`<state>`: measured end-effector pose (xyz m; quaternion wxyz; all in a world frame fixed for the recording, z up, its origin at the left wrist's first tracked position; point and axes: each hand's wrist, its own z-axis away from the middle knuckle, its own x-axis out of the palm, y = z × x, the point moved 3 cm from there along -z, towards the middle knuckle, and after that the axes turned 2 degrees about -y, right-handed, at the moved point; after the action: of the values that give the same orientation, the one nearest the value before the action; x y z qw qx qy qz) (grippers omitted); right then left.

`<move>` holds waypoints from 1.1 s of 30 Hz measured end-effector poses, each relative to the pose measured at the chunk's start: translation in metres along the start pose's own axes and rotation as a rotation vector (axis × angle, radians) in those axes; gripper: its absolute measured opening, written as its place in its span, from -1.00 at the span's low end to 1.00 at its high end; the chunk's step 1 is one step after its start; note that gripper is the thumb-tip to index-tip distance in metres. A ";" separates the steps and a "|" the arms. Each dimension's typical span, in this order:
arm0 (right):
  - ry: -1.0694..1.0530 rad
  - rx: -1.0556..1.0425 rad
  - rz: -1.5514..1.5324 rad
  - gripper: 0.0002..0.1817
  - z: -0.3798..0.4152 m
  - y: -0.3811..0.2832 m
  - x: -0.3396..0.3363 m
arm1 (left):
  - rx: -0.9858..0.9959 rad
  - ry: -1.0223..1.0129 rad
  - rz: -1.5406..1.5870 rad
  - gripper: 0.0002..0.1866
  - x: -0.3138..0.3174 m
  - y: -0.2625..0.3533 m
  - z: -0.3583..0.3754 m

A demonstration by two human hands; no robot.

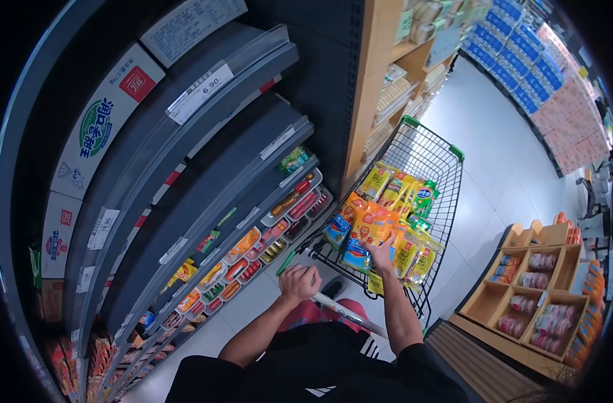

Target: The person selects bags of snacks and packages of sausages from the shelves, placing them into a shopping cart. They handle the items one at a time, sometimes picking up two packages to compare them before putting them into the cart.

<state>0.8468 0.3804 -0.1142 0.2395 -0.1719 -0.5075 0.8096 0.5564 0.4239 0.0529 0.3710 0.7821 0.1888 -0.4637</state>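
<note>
A wire shopping cart [447, 201] with green corners stands before me, loaded with yellow, orange and green packets. My left hand [299, 282] is closed around the cart's handle [340, 310], near its green left end. Over the basket, my right hand [380, 254] grips the lower edge of an orange-and-blue snack bag [370, 225], thumb on top and the other fingers mostly hidden. Another orange-and-blue bag [340, 221] lies against it on the left. Yellow packets [406, 258] sit to the right of my hand, and green packets [424, 198] farther back.
Shelves with price tags [200, 92] rise close on my left, with trays of packaged sausages [276, 232] low down. A wooden shelf [367, 74] stands ahead. To the right is a wooden display bin [514, 295] with packaged goods. Blue and pink stacked boxes [511, 50] line the far aisle.
</note>
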 end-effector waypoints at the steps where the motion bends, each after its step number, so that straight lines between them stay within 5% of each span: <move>1: -0.004 0.013 0.004 0.47 0.000 -0.001 0.000 | 0.009 -0.004 0.007 -0.84 -0.001 -0.001 -0.002; 3: -0.022 0.011 -0.040 0.49 0.007 -0.013 0.002 | 0.014 -0.008 0.022 -0.85 -0.002 0.001 -0.001; 6: 0.147 -0.182 0.298 0.40 0.007 -0.007 0.008 | -0.005 0.006 0.031 -0.86 -0.005 0.002 -0.002; 11: 0.081 -0.206 0.113 0.39 0.015 -0.022 0.017 | -0.013 0.058 0.038 -0.92 -0.004 -0.003 0.004; 15: 0.151 -0.276 0.434 0.28 0.019 -0.036 0.017 | -0.067 0.036 0.048 -0.92 0.002 -0.004 0.015; 18: 0.203 -0.119 0.764 0.25 0.029 -0.042 0.007 | -0.109 0.054 0.062 -0.89 0.003 -0.003 0.019; 19: -0.054 -0.097 0.449 0.25 0.040 -0.064 0.006 | -0.126 0.044 0.075 -0.87 0.005 -0.003 0.020; 22: 0.177 -0.219 0.693 0.14 0.051 -0.030 -0.015 | -0.145 0.068 0.051 -0.86 0.003 0.000 0.024; 28: -0.024 -0.552 0.664 -0.25 0.178 -0.089 -0.001 | -0.178 0.125 0.067 -0.82 0.007 0.005 0.030; 33: -0.157 -0.760 1.135 -0.44 0.258 -0.078 0.023 | -0.203 0.083 0.055 -0.79 0.017 0.011 0.037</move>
<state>0.7098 0.2313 0.0656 -0.3361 -0.4239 -0.6036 0.5856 0.5501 0.3876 0.0314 0.4526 0.7641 0.2285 -0.3990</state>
